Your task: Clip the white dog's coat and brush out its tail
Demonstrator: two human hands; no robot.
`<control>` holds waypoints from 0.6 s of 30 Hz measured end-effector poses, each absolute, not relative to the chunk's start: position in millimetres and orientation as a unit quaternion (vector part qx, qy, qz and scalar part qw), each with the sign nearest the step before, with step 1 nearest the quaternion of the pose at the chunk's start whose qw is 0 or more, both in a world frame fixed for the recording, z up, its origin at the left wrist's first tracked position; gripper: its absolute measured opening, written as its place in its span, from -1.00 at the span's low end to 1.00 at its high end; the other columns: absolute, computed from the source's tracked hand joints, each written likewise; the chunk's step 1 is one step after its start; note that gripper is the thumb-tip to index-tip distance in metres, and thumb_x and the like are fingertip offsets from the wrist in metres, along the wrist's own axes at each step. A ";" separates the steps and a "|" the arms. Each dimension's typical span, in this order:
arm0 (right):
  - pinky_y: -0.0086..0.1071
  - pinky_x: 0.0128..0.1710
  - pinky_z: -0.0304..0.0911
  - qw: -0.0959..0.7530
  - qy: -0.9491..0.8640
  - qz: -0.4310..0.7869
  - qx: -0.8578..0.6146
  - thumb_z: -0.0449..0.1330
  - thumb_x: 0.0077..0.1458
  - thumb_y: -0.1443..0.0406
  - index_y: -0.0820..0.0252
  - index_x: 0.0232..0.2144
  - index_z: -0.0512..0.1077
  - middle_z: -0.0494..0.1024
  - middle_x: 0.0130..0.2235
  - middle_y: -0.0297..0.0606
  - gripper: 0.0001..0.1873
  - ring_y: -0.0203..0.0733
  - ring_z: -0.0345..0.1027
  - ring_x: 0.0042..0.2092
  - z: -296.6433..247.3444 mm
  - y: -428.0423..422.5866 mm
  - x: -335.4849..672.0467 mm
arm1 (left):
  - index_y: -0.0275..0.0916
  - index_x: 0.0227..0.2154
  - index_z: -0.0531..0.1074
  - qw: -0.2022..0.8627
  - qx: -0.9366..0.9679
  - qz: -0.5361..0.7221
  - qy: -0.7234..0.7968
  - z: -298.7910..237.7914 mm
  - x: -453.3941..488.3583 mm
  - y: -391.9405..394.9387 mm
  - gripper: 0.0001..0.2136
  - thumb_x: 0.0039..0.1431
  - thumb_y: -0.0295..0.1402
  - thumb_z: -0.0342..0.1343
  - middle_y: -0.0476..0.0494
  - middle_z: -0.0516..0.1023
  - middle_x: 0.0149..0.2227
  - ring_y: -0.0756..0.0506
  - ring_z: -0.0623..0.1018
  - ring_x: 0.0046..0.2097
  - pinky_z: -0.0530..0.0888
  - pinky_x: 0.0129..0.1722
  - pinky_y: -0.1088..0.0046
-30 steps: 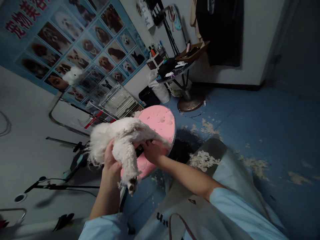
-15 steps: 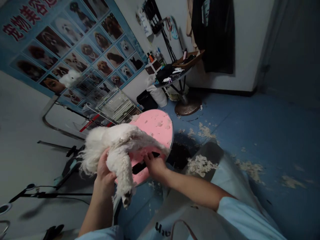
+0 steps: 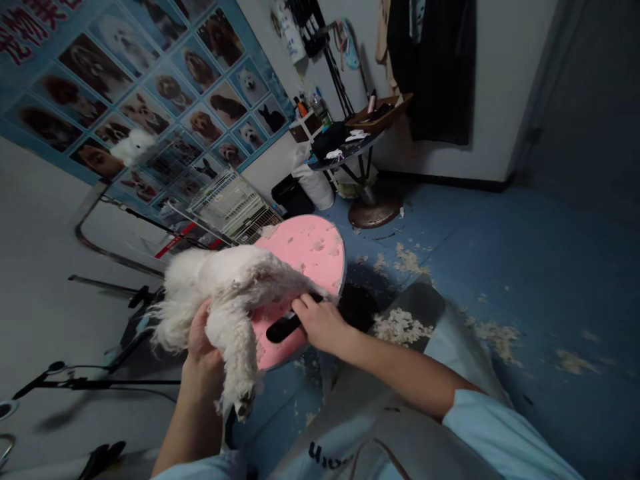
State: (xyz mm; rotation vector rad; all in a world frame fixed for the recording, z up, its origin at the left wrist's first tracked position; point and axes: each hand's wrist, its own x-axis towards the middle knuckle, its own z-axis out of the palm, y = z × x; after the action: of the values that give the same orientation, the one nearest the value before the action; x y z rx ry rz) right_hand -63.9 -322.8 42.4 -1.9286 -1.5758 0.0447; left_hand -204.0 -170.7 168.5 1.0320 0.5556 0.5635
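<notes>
A white curly-coated dog [image 3: 240, 267] is on the round pink grooming table [image 3: 320, 243], with one leg [image 3: 239, 347] hanging toward me and its dark paw pads showing. My left hand [image 3: 205, 340] is closed around the upper part of that leg from the near side; some of its fingers are hidden in the fur. In my right hand [image 3: 320, 322] is a black hair clipper [image 3: 287, 327], its rounded end pointing left over the table. The clipper's other end lies beside the dog's other outstretched leg [image 3: 305, 283], and my hand partly hides it.
Clipped fur lies on the pink tabletop, on my apron [image 3: 400, 328] and across the blue floor [image 3: 500, 267]. Behind the dog stand a wire cage [image 3: 227, 207] and a curved metal grooming arm [image 3: 83, 230]. A second small table [image 3: 350, 155] holds tools and a brown tray [image 3: 385, 113].
My right hand has moved a little to the right with the clipper, along the outstretched leg, and more of the clipper body shows. My left hand keeps its hold; the view has shifted slightly.
</notes>
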 end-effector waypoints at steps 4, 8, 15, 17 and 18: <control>-0.27 -0.28 0.34 0.280 -0.623 0.064 -0.728 0.10 -0.03 0.43 0.25 -0.10 0.24 0.40 -0.15 -0.08 -0.63 -0.06 0.41 -0.20 37.0 -328.1 -56.5 | -0.32 -0.42 0.44 0.803 0.429 0.254 0.327 172.5 -203.7 -176.5 -0.87 0.01 -0.42 0.01 -0.14 0.61 -0.48 -0.12 0.60 -0.39 0.49 -0.09 0.36; -0.30 -0.27 0.31 0.304 -0.665 0.056 -0.680 0.13 -0.03 0.40 0.22 -0.09 0.23 0.39 -0.12 -0.11 -0.61 -0.09 0.39 -0.17 34.5 -338.2 -57.8 | -0.30 -0.42 0.46 0.768 0.394 0.288 0.415 177.3 -202.8 -183.5 -0.81 0.06 -0.35 -0.03 -0.14 0.62 -0.46 -0.15 0.59 -0.35 0.53 -0.17 0.35; -0.30 -0.26 0.28 0.298 -0.639 0.122 -0.699 0.09 0.00 0.44 0.22 -0.11 0.26 0.42 -0.14 -0.14 -0.65 -0.10 0.41 -0.20 23.7 -335.9 -42.0 | -0.29 -0.44 0.46 0.732 0.417 0.301 0.446 173.0 -203.8 -180.5 -0.80 0.06 -0.35 -0.06 -0.09 0.58 -0.53 -0.13 0.56 -0.45 0.54 -0.32 0.38; -0.31 -0.24 0.26 0.333 -0.642 0.133 -0.678 0.10 -0.02 0.44 0.20 -0.10 0.27 0.43 -0.13 -0.16 -0.63 -0.11 0.40 -0.18 19.4 -338.1 -37.9 | -0.30 -0.43 0.47 0.731 0.439 0.296 0.430 164.9 -204.8 -174.1 -0.79 0.08 -0.36 -0.06 -0.10 0.58 -0.52 -0.13 0.56 -0.42 0.52 -0.31 0.38; -0.32 -0.22 0.26 0.370 -0.639 0.134 -0.661 0.11 -0.02 0.42 0.18 -0.07 0.25 0.42 -0.09 -0.17 -0.61 -0.12 0.39 -0.15 18.6 -339.6 -34.6 | -0.31 -0.43 0.47 0.726 0.457 0.301 0.418 159.4 -204.9 -170.1 -0.80 0.09 -0.37 -0.05 -0.09 0.57 -0.52 -0.13 0.55 -0.42 0.51 -0.32 0.39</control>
State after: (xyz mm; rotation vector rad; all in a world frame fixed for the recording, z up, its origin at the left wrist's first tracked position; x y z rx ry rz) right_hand -34.6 -339.6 18.6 -1.6963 -1.6401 0.3432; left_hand -204.9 -170.1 159.4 1.0069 0.9220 0.6629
